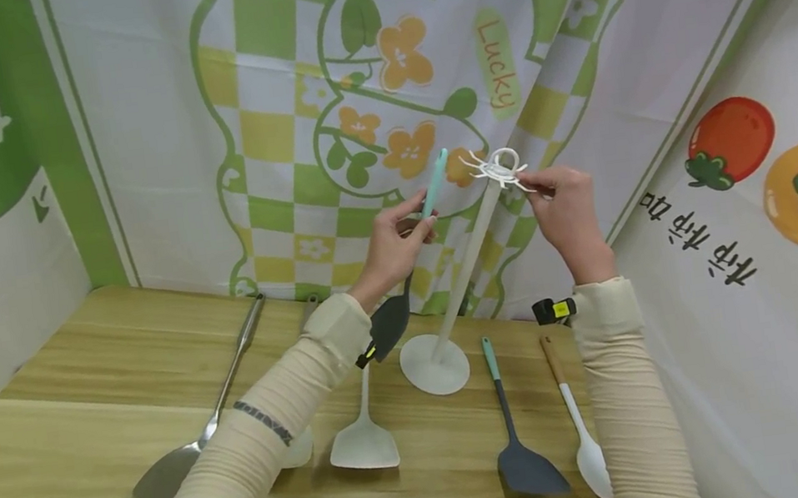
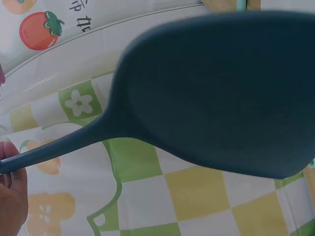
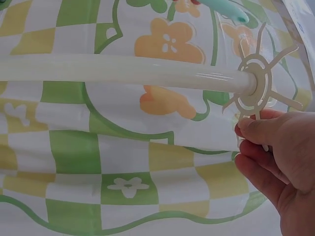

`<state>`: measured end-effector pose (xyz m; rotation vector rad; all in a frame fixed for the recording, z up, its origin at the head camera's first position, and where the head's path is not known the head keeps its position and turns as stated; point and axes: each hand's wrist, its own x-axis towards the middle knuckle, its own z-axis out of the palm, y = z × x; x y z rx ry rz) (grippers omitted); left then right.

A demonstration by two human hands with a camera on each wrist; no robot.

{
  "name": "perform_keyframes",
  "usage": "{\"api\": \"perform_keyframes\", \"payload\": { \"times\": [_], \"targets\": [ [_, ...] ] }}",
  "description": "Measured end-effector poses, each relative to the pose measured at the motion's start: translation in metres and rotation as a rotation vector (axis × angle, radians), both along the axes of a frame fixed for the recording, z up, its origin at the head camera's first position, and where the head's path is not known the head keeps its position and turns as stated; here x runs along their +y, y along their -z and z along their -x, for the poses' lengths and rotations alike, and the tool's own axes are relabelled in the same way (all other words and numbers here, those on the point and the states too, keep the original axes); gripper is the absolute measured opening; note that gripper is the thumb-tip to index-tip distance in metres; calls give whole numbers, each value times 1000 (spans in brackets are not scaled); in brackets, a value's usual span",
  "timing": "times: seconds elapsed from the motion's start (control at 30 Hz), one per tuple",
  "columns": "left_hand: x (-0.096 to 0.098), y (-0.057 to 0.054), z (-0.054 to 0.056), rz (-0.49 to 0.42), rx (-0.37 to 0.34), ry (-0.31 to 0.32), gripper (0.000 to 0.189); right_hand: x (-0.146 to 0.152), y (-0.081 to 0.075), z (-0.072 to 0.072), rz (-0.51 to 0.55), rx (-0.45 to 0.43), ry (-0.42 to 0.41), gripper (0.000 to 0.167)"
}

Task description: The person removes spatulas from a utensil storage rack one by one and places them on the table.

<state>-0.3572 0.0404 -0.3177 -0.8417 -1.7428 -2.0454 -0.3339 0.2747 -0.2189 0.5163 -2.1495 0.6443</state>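
In the head view, my left hand [image 1: 392,243] grips a spatula by its mint-green handle [image 1: 435,181]; the dark blade [image 1: 391,323] hangs below the wrist. That blade [image 2: 216,93] fills much of the left wrist view. A white utensil stand has a round base [image 1: 435,364], a tall pole [image 1: 472,260] and a top ring of hooks [image 1: 498,170]. My right hand [image 1: 566,210] pinches one hook of that ring between thumb and fingers, clearer in the right wrist view, where the hook ring [image 3: 253,83] shows side-on. The spatula's handle tip is left of the hooks, apart from them.
On the wooden table [image 1: 73,418] lie a metal turner [image 1: 171,472], a white turner [image 1: 364,443], a second mint-handled dark spatula [image 1: 528,466] and a white spoon [image 1: 590,459] with a wooden handle. My left forearm partly hides another pale utensil [image 1: 300,451]. A patterned curtain [image 1: 277,130] hangs behind.
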Motion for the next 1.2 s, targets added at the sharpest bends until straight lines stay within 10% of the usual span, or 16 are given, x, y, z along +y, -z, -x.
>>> {"api": "perform_keyframes", "payload": {
  "times": [1.2],
  "targets": [
    [-96,21,-8,31,-22,-210,48,-2,7,3,53,58,0,15]
  ]
}}
